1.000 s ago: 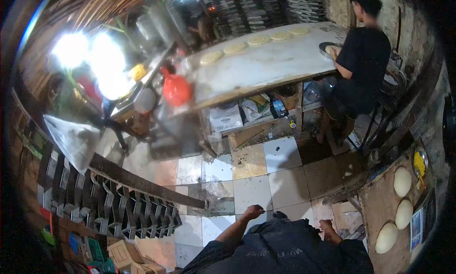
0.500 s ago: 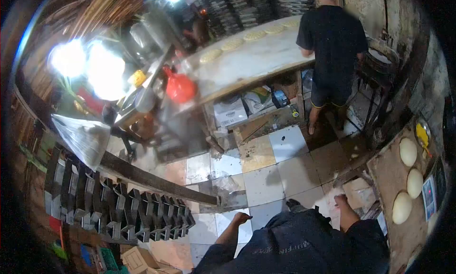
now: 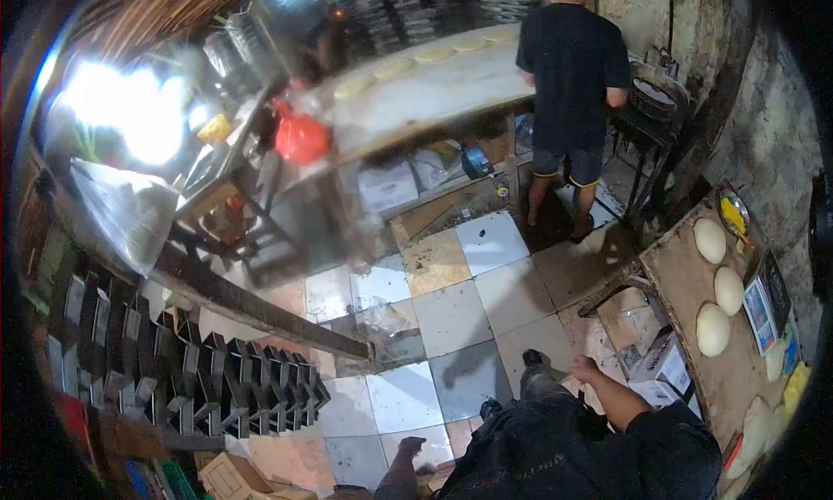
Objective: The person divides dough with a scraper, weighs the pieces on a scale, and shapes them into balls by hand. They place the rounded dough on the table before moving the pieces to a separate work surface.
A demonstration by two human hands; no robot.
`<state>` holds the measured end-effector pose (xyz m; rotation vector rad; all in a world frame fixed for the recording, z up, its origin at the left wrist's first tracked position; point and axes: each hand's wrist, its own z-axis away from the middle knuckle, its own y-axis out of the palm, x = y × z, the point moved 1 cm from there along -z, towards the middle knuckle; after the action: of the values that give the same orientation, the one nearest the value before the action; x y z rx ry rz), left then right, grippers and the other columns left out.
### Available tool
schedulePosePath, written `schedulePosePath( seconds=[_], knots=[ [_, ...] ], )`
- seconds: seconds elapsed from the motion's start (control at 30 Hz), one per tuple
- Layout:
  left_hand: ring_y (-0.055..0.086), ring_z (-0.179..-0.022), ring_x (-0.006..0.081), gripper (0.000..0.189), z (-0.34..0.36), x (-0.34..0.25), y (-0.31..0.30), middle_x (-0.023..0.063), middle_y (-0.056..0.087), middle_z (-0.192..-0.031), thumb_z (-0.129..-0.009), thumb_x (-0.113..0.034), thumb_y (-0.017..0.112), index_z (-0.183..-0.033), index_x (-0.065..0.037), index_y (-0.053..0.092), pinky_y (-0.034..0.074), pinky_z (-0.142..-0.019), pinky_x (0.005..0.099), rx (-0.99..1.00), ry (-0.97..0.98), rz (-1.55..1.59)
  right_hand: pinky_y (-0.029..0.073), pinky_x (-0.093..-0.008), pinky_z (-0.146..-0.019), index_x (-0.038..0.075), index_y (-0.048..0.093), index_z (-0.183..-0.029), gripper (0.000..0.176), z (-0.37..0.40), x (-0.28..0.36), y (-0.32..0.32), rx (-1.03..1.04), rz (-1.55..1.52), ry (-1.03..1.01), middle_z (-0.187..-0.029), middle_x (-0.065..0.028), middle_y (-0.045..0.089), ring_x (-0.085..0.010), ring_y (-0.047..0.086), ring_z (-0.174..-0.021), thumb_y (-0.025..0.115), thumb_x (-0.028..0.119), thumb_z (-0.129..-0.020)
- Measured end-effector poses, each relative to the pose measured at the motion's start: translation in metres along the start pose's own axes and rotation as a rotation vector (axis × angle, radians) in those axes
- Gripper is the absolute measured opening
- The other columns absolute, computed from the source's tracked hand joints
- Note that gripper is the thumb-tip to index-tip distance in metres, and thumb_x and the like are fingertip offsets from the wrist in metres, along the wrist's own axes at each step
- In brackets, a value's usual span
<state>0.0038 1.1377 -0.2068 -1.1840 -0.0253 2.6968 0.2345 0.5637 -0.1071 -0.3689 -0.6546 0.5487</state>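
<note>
My left hand (image 3: 409, 448) hangs low at my side above the tiled floor (image 3: 408, 397). Its fingers are small in view and loosely bent, with nothing seen in them. Ahead of my body, over the floor, is my right hand (image 3: 587, 370), also loosely open and bare. The nearest things to it are a wooden table (image 3: 670, 273) on the right and a white carton (image 3: 661, 370) below that table. Neither hand touches anything. On that table lie several pale dough balls (image 3: 713, 330), and a bowl of something yellow (image 3: 734, 214) stands beyond them.
A person in dark clothes (image 3: 573, 75) stands at a long floured worktable (image 3: 416, 110) with flat dough rounds (image 3: 393, 68). A red plastic bag (image 3: 300, 137) hangs at its left end. Stacked metal moulds (image 3: 186, 370) and a wooden beam (image 3: 260, 306) line my left.
My view has shifted forward and to the right, so more of the dough table shows. Both hands have swung, the left lower and the right inward. A foot has stepped forward.
</note>
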Motion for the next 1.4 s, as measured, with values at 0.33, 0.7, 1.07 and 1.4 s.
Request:
schedulePosePath(
  seconds=[0.33,0.7,1.07,1.4],
  knots=[
    [0.062,-0.081,0.0234,0.034,0.015,-0.032,0.053,0.0027,0.057,-0.086,-0.083,-0.032,0.062,-0.115,-0.018,0.059,0.052,-0.074,0.0443,-0.037,-0.422,0.163,0.053,-0.0374,-0.053,0.009,0.060,-0.101,0.027,-0.049,-0.082,-0.066,0.015,-0.173,0.042,-0.080,-0.0120,0.062,-0.0214,0.060,-0.060,0.063,0.028,-0.083],
    [0.063,-0.081,0.0283,0.035,-0.201,-0.212,0.213,0.0135,0.066,-0.084,-0.079,-0.046,0.057,-0.088,-0.014,0.068,0.051,-0.070,0.0401,0.051,0.626,-0.692,0.040,-0.0339,-0.046,0.010,0.058,-0.090,0.026,-0.048,-0.342,-0.131,0.656,-0.862,0.028,-0.076,-0.0047,0.054,-0.0156,0.049,-0.055,0.067,0.031,-0.078],
    [0.059,-0.095,0.0297,0.046,-0.186,-0.391,0.464,0.0180,0.062,-0.099,-0.077,-0.043,0.066,-0.107,-0.009,0.059,0.047,-0.082,0.0408,0.345,0.564,-0.836,0.045,-0.0405,-0.054,0.009,0.053,-0.097,0.031,-0.007,-0.348,-0.153,0.082,-0.817,0.058,-0.080,-0.0057,0.053,-0.0212,0.053,-0.062,0.064,0.033,-0.079],
    [0.059,-0.087,0.0224,0.043,-0.125,-0.309,0.331,0.0059,0.053,-0.103,-0.079,-0.045,0.060,-0.111,-0.017,0.058,0.050,-0.074,0.0460,0.407,-0.334,-0.535,0.048,-0.0319,-0.048,0.013,0.054,-0.103,0.032,-0.022,-0.349,-0.152,-0.062,-0.196,0.033,-0.080,-0.0068,0.057,-0.0162,0.055,-0.054,0.052,0.040,-0.086]
  ],
)
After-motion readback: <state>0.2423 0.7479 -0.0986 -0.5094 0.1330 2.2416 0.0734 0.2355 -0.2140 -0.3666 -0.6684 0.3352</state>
